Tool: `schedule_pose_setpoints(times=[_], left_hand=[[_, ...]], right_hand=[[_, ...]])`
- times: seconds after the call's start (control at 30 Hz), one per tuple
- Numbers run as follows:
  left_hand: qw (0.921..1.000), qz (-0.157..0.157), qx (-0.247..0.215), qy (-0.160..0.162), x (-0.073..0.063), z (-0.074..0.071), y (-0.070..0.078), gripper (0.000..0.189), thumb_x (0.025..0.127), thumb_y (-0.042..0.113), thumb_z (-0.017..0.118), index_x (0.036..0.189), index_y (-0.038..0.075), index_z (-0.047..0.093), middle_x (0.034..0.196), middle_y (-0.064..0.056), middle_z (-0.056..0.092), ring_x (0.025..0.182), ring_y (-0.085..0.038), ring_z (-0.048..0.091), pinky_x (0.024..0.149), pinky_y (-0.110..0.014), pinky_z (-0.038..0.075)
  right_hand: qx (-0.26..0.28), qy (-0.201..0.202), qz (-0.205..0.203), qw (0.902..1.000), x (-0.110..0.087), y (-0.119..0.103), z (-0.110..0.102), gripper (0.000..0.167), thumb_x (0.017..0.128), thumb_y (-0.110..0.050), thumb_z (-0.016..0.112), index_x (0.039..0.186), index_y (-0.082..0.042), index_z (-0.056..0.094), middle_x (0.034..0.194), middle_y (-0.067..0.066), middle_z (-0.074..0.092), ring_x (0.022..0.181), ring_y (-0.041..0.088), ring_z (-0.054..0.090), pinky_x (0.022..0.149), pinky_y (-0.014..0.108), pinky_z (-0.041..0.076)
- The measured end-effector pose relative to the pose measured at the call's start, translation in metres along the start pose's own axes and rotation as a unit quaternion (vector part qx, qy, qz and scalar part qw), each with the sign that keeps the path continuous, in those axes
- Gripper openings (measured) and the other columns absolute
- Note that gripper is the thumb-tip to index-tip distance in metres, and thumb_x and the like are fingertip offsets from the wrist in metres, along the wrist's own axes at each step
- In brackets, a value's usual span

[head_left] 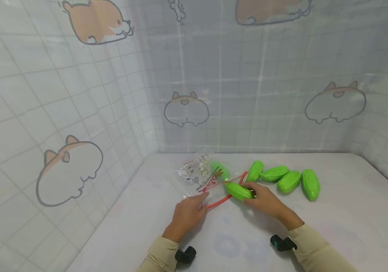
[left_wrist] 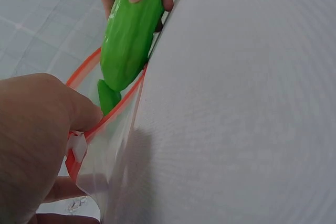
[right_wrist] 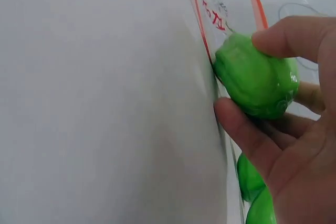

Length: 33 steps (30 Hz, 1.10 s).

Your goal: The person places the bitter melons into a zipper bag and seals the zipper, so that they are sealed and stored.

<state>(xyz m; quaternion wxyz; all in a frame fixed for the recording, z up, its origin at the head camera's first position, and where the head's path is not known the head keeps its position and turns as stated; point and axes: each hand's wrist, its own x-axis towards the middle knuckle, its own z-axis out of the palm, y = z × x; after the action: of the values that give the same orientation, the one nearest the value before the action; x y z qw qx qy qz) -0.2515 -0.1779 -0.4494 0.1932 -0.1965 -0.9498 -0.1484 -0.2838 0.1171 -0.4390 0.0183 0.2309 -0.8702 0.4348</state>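
My right hand (head_left: 265,200) grips a plump, ridged green toy vegetable (head_left: 238,191) with the thumb on one side and fingers on the other. Its far end sits at the mouth of a clear zip bag (right_wrist: 210,22) with a red-edged opening. At the near side of that opening, my left hand (head_left: 188,211) pinches the red rim (left_wrist: 116,104) between thumb and fingers. Inside the bag lies another green toy vegetable (head_left: 219,170), seen through the plastic. Cartoon figures and red lettering are printed on the bag.
Several more green toy vegetables, among them one at the right end (head_left: 311,185) and one beside the bag (head_left: 255,171), lie on the white table (head_left: 343,226). Patterned curtain-like walls (head_left: 234,124) enclose the back and sides.
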Motion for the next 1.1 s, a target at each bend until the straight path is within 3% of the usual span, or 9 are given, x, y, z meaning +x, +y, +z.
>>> schedule_pose_setpoints(times=[0.43, 0.67, 0.97, 1.1], left_hand=[[0.9999, 0.010, 0.000, 0.013, -0.001, 0.001, -0.001, 0.040, 0.090, 0.023, 0.071, 0.129, 0.016, 0.070, 0.118, -0.005, 0.072, 0.105, -0.025, 0.070, 0.079, -0.045, 0.058], [0.9999, 0.010, -0.002, 0.010, -0.001, -0.001, 0.000, 0.040, 0.091, 0.024, 0.071, 0.130, 0.016, 0.070, 0.119, -0.004, 0.072, 0.105, -0.025, 0.070, 0.079, -0.044, 0.057], [1.0000, 0.005, -0.005, -0.003, -0.001, -0.003, 0.002, 0.039, 0.092, 0.026, 0.069, 0.131, 0.017, 0.069, 0.122, -0.002, 0.071, 0.109, -0.023, 0.068, 0.083, -0.043, 0.057], [0.9999, 0.009, -0.004, 0.001, -0.001, -0.003, 0.001, 0.039, 0.092, 0.026, 0.070, 0.130, 0.016, 0.069, 0.121, -0.002, 0.071, 0.109, -0.023, 0.069, 0.082, -0.043, 0.057]], right_hand=[[-0.044, 0.034, 0.009, 0.9984, 0.013, -0.005, 0.014, 0.054, 0.089, -0.016, 0.075, 0.136, 0.003, 0.057, 0.124, 0.017, 0.065, 0.110, 0.030, 0.061, 0.093, 0.050, 0.048], [-0.060, 0.047, 0.017, 0.9969, 0.018, -0.008, 0.016, 0.056, 0.089, -0.020, 0.076, 0.136, 0.005, 0.058, 0.109, 0.012, 0.068, 0.097, 0.023, 0.062, 0.083, 0.045, 0.050], [-0.073, 0.054, 0.040, 0.9950, 0.024, -0.006, 0.021, 0.061, 0.089, -0.026, 0.077, 0.139, 0.002, 0.056, 0.102, 0.010, 0.067, 0.084, 0.019, 0.058, 0.071, 0.037, 0.049], [-0.065, 0.048, 0.040, 0.9960, 0.026, -0.006, 0.022, 0.063, 0.089, -0.027, 0.077, 0.140, 0.003, 0.054, 0.102, 0.009, 0.066, 0.086, 0.020, 0.059, 0.073, 0.037, 0.049]])
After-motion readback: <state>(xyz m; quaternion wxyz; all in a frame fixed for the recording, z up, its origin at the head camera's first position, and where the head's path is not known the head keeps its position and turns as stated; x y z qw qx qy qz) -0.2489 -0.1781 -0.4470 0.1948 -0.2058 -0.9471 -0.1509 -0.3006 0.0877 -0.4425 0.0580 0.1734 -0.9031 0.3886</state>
